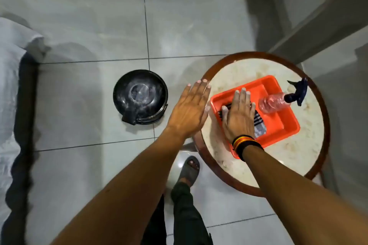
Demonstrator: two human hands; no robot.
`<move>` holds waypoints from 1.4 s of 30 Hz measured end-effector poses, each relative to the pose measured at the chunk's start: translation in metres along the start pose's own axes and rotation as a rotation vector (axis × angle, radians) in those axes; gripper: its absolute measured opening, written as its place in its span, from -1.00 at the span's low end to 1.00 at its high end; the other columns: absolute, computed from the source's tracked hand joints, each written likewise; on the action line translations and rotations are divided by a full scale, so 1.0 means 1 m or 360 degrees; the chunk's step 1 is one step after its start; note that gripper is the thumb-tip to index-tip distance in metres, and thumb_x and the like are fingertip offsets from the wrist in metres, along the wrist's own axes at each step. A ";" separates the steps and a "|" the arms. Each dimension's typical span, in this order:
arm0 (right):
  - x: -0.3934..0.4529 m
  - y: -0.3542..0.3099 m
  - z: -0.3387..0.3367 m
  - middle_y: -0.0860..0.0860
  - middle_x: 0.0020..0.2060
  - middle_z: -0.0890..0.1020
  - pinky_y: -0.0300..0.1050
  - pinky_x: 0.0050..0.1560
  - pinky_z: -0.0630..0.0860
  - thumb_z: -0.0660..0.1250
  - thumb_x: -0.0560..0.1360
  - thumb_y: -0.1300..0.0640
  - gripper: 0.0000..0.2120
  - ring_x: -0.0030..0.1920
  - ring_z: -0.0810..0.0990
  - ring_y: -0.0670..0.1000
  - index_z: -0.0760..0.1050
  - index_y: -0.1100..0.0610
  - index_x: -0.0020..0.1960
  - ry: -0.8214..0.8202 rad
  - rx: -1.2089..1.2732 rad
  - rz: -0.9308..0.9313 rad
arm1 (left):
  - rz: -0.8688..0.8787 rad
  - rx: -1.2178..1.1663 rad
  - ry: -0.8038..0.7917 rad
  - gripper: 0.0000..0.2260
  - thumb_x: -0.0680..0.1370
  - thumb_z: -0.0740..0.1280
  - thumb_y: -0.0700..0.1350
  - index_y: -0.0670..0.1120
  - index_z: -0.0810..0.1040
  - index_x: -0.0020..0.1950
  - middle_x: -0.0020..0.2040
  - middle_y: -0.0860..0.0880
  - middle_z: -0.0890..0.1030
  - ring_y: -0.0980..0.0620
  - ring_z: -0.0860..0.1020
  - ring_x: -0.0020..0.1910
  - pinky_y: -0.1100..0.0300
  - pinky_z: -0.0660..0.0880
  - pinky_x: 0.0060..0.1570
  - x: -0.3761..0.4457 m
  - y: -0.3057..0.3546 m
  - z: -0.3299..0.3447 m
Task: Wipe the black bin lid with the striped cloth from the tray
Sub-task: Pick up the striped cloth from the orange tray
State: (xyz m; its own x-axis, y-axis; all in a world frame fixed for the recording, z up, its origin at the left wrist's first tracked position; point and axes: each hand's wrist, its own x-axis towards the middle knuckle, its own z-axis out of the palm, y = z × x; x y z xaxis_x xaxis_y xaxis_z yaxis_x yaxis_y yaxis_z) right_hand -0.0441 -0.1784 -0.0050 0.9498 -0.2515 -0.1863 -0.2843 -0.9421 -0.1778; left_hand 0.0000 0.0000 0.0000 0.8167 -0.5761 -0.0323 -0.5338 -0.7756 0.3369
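Right hand is lying flat, fingers together, on the striped cloth in the orange tray on the tabletop. Left hand is hovering flat, holding nothing. Bin lid is sitting on the floor. No writing is legible on the spray bottle.

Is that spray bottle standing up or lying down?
Lying down: the spray bottle rests on its side across the orange tray.

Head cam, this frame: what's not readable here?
- Striped cloth: mostly under the right hand; grip unclear.
- Bin lid: bin body hidden below it.
- Spray bottle: contents unclear.
- Left hand: open, holding nothing.
- Round table: legs hidden.
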 end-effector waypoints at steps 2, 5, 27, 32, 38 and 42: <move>-0.003 0.015 0.011 0.19 0.67 -0.04 0.26 0.63 -0.09 0.06 0.71 0.01 -0.39 0.67 -0.10 0.19 -0.02 0.24 0.66 -0.0032 0.0004 0.0099 | 0.0020 0.0002 -0.0074 -0.38 0.71 -0.11 0.07 -0.20 0.10 0.72 0.73 -0.22 0.11 -0.18 0.06 0.73 -0.11 -0.09 0.71 0.008 0.010 0.015; -0.007 0.045 0.036 0.16 0.67 -0.06 0.29 0.62 -0.05 0.07 0.70 -0.03 -0.37 0.67 -0.11 0.19 -0.03 0.19 0.67 -0.0151 -0.0040 0.0181 | 0.0066 -0.0028 -0.0141 -0.39 0.73 -0.12 0.09 -0.18 0.03 0.73 0.75 -0.20 0.05 -0.15 -0.01 0.74 -0.15 -0.05 0.72 0.014 0.020 0.047; 0.006 0.098 0.044 0.18 0.35 0.51 0.15 0.36 0.33 0.36 0.59 -0.02 -0.51 0.38 0.39 0.24 0.40 0.19 0.42 -0.0068 0.0087 0.0742 | 0.0047 -0.0032 -0.0104 -0.41 0.77 0.00 0.07 -0.18 0.02 0.73 0.75 -0.20 0.02 -0.15 -0.04 0.75 -0.13 -0.12 0.72 0.044 0.024 0.074; 0.023 0.094 0.041 0.17 0.24 0.60 0.13 0.33 0.33 0.46 0.50 0.07 -0.58 0.33 0.47 0.24 0.48 0.16 0.30 0.0040 0.0237 0.0933 | 0.0251 -0.0136 -0.0102 -0.48 0.78 0.08 -0.04 -0.17 0.09 0.72 0.72 -0.19 0.16 -0.15 0.07 0.74 0.02 -0.14 0.67 0.069 0.047 0.077; 0.009 0.112 0.025 0.18 0.12 0.55 -0.03 0.28 0.36 0.44 0.50 0.14 -0.79 0.26 0.45 0.23 0.63 0.20 0.09 0.0124 0.0645 0.0609 | 0.0107 -0.0590 -0.0376 -0.17 0.66 0.41 -0.14 -0.11 -0.09 0.75 0.72 -0.18 0.18 -0.16 0.14 0.71 -0.09 0.16 0.69 0.100 0.076 0.079; -0.016 0.122 0.004 0.02 -0.07 0.68 0.10 0.01 0.64 0.39 0.56 0.14 -0.88 -0.03 0.67 0.06 0.57 0.06 0.09 0.0078 0.0991 0.0327 | -0.0217 -0.1008 -0.0624 -0.04 0.54 0.57 -0.11 -0.03 0.01 0.74 0.55 -0.17 0.47 -0.16 0.46 0.52 -0.10 0.43 0.51 0.111 0.083 0.072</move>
State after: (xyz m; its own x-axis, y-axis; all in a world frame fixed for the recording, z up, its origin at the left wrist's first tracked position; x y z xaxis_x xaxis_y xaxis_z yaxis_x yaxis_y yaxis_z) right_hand -0.0946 -0.2886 -0.0274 0.8687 -0.4364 -0.2343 -0.4691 -0.5731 -0.6719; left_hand 0.0302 -0.1470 -0.0428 0.6655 -0.6270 -0.4050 -0.1088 -0.6183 0.7784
